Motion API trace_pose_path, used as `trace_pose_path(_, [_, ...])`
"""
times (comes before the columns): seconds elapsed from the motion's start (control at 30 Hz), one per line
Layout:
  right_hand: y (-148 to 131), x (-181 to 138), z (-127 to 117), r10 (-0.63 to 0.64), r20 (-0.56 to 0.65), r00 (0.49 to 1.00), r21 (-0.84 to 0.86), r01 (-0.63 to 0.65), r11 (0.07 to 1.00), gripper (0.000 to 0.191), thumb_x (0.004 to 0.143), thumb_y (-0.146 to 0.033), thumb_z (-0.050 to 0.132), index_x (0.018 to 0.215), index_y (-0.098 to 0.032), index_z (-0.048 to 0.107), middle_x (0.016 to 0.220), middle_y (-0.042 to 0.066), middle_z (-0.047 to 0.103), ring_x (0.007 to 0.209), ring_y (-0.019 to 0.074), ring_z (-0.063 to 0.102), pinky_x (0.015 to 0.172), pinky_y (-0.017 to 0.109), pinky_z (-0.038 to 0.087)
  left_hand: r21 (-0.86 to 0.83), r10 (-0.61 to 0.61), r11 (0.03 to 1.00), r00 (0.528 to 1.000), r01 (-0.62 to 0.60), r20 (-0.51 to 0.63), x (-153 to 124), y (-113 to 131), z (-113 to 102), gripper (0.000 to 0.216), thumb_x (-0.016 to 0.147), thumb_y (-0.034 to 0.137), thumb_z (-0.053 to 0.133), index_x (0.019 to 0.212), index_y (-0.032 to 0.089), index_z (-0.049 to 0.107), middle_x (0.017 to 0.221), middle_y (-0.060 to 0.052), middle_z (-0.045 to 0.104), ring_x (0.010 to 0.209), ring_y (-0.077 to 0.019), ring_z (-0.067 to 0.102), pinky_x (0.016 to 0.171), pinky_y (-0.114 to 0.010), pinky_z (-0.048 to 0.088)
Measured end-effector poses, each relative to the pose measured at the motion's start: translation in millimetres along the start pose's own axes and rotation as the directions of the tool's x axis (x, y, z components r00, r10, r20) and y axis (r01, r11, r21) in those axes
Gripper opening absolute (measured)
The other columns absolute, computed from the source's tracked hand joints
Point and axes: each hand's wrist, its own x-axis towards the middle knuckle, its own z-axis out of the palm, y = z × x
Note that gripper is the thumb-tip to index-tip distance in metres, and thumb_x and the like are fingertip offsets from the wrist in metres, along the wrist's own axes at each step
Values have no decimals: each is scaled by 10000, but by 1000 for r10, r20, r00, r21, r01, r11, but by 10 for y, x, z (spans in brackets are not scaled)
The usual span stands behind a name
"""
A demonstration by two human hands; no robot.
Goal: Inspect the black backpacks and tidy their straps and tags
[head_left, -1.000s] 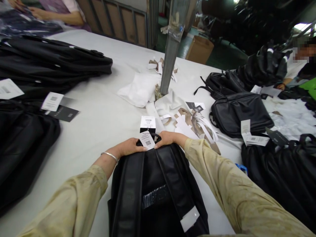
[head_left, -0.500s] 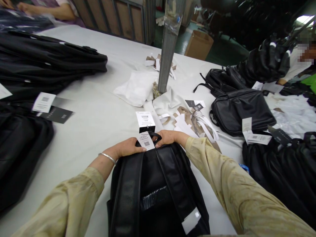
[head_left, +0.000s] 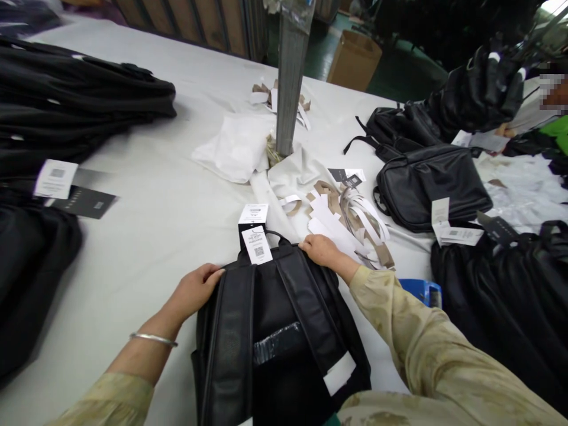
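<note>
A black backpack [head_left: 288, 307] lies in front of me with its shoulder straps facing up. My left hand [head_left: 197, 290] pinches its upper left corner, thumb on top and the other fingers partly hidden. On the top edge, right of the carry loop, my right hand [head_left: 322, 249] grips the backpack between thumb and curled fingers. A white paper tag [head_left: 256, 245] hangs by the carry loop, and a folded black-and-white tag [head_left: 253, 214] stands just behind it. White wrap [head_left: 339, 373] covers the lower part of the right strap.
Black bags [head_left: 89, 100] are piled at left, more black bags [head_left: 501, 284] at right. A metal post [head_left: 290, 83] rises behind paper strips [head_left: 341, 219] and a white bag [head_left: 237, 148]. A blue object [head_left: 421, 290] sits beside my right sleeve. A cardboard box [head_left: 355, 59] stands beyond the white table [head_left: 155, 236].
Both hands have moved apart from the carry loop to the backpack's upper corners, the left one leftward and down. The tag by the loop now hangs more upright. More of the blue object shows.
</note>
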Motion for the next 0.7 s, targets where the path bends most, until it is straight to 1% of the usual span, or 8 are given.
trace_pose_path(0.13, [-21,36,154,60,-61,996,-20,-61,998,362,1029,-439,412,1042,-204,687,1048,99,749,975,219,674,792,298,437,42,-57,997,978,67,-201,-82,54,162,365,845,517,502,947,217,682,888,-79,761,865,-280,694,777,-350,510])
trace_pose_path(0.23, [-13,-6,222,54,-87,995,-73,-61,995,375,1041,-431,378,1176,-213,651,1049,105,747,963,234,678,811,325,457,91,-67,992,973,89,-222,-64,51,224,365,870,508,490,981,210,669,946,-109,760,904,-299,694,775,-363,505])
trace_pose_path(0.33, [8,-164,198,-106,-176,979,-157,78,984,378,1022,-337,415,1314,-176,592,1200,150,704,1104,278,635,921,386,454,118,-89,987,979,112,-184,-13,20,235,374,875,502,489,999,202,675,975,-128,762,925,-313,693,775,-372,503])
trace_pose_path(0.4, [43,-317,206,-268,-230,935,-226,217,950,411,1004,-255,411,1372,-151,561,1401,166,593,1294,300,522,1056,429,388,134,-94,984,980,118,-173,22,0,233,381,876,498,493,1013,198,682,967,-134,764,920,-321,693,765,-379,502])
trace_pose_path(0.47, [102,-456,280,-385,-202,901,-264,328,907,466,997,-213,373,1436,-140,514,1548,140,455,1432,312,371,1151,470,296,143,-92,983,980,119,-178,49,0,237,388,879,500,495,1017,195,692,961,-137,765,914,-325,693,758,-384,504])
trace_pose_path(0.53, [176,-535,394,-401,-133,907,-267,356,895,529,1001,-223,343,1517,-137,422,1616,110,355,1491,332,269,1180,518,246,145,-93,982,977,122,-194,46,29,251,412,894,508,480,1035,192,703,972,-141,763,917,-329,694,762,-396,512])
trace_pose_path(0.63, [269,-528,522,-330,-71,941,-258,302,918,594,1010,-282,319,1589,-156,282,1663,83,239,1526,351,174,1181,575,224,218,12,974,952,58,-305,-83,93,287,450,925,445,445,1127,136,702,1073,-193,731,1016,-347,668,876,-450,515])
trace_pose_path(0.7, [299,-482,540,-299,-49,953,-255,278,926,610,1014,-317,302,1603,-171,237,1674,75,191,1540,339,133,1181,593,215,300,178,952,895,-52,-409,-305,91,328,460,933,373,434,1193,82,678,1203,-239,675,1155,-358,610,1007,-490,467])
